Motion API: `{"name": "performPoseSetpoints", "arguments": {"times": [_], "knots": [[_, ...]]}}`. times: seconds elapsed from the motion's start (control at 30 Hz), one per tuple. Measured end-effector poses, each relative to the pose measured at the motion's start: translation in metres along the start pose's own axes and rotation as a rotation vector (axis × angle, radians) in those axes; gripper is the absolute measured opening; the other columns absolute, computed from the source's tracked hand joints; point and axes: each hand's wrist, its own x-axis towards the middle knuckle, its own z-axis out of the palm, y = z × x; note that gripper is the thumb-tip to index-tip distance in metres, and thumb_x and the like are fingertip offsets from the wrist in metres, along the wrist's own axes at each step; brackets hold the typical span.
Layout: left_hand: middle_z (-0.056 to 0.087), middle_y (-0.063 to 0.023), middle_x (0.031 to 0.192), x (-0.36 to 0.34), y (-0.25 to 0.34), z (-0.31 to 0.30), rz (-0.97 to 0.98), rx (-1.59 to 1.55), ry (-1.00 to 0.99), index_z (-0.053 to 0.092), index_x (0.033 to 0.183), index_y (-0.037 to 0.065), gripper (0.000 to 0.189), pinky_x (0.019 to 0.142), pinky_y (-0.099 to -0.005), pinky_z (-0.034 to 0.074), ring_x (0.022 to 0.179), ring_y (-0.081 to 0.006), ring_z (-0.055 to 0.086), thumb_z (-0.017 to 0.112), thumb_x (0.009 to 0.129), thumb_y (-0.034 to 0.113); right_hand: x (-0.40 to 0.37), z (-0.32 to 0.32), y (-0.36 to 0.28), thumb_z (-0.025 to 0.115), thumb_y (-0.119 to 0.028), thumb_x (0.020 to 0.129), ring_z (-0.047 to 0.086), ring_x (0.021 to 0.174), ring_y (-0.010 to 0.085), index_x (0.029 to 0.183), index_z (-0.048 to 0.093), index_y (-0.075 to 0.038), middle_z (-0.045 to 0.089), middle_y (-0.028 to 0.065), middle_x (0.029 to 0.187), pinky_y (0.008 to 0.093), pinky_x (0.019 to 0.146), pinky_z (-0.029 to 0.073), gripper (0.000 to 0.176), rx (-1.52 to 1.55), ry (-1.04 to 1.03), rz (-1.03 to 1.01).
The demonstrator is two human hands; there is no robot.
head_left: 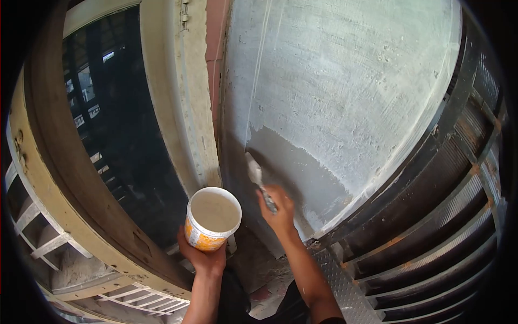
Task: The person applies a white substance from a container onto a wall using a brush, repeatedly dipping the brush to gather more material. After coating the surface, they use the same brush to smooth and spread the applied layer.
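My left hand holds a white and orange bucket from below and its left side; a pale liquid fills part of it. In my right hand is the handle of a brush, whose whitish head points up and left against the wall. Around and right of the brush, the wall's lower part shows a darker grey patch with an uneven upper edge. Above that patch the surface is lighter and rough. The bucket is left of the brush, apart from it.
On the left stands a cream frame around dark glass. A black metal railing with rusty spots runs along the right. White bars lie at the lower left, and a textured metal plate is below the wall.
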Motion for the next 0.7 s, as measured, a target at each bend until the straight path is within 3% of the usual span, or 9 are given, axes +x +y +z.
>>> {"name": "performPoseSetpoints", "arguments": {"times": [0.1,0.23,0.37,0.43,0.57,0.7], "knots": [[0.065,-0.0038,0.152,0.004,0.001,-0.006,-0.016,0.023,-0.015,0.061,0.152,0.022,0.063,0.114,-0.0583,0.048,0.143,-0.0303,0.06,0.047,0.107,0.064,0.001,0.02,0.016,0.086,-0.002,0.092,0.079,0.095,0.0332,0.119,0.073,-0.009,0.078,0.0109,0.111,0.0437,0.077,0.065,0.031,-0.081,-0.082,-0.094],[0.064,-0.0081,0.155,0.003,0.001,-0.003,-0.001,-0.003,-0.015,0.059,0.154,0.015,0.069,0.122,-0.0577,0.045,0.145,-0.0326,0.06,0.048,0.108,0.064,0.007,0.038,0.027,0.085,-0.004,0.093,0.078,0.101,0.0312,0.122,0.073,-0.012,0.077,0.0066,0.115,0.0457,0.077,0.065,0.032,-0.145,-0.133,-0.094],[0.064,-0.008,0.155,0.004,0.002,-0.004,-0.005,0.016,0.031,0.06,0.154,0.016,0.069,0.121,-0.0582,0.045,0.145,-0.0326,0.06,0.048,0.107,0.065,0.015,0.04,0.029,0.085,-0.004,0.094,0.078,0.1,0.0315,0.124,0.073,-0.012,0.077,0.0071,0.114,0.0458,0.077,0.065,0.034,-0.173,-0.13,-0.1],[0.064,-0.0079,0.155,0.007,0.005,-0.008,-0.003,-0.024,-0.031,0.06,0.154,0.017,0.069,0.121,-0.0585,0.045,0.145,-0.0327,0.06,0.049,0.107,0.065,0.017,0.039,0.033,0.086,-0.001,0.092,0.078,0.096,0.0358,0.122,0.074,-0.008,0.077,0.0135,0.112,0.0443,0.079,0.064,0.034,-0.155,-0.105,-0.114],[0.065,-0.0072,0.153,0.001,0.004,0.001,0.002,-0.046,-0.019,0.061,0.152,0.016,0.067,0.121,-0.059,0.045,0.145,-0.0321,0.06,0.049,0.107,0.064,-0.002,-0.002,0.026,0.085,0.003,0.091,0.078,0.095,0.037,0.12,0.074,-0.005,0.078,0.0167,0.111,0.0445,0.08,0.063,0.032,-0.201,0.012,-0.112],[0.068,-0.0058,0.148,-0.003,0.007,-0.002,0.019,-0.07,0.037,0.064,0.147,0.013,0.061,0.121,-0.0533,0.047,0.142,-0.0288,0.063,0.049,0.11,0.058,-0.039,-0.067,-0.002,0.083,0.004,0.091,0.078,0.091,0.0389,0.117,0.074,-0.003,0.079,0.0206,0.106,0.0461,0.078,0.062,0.028,-0.213,0.104,-0.144]]}}
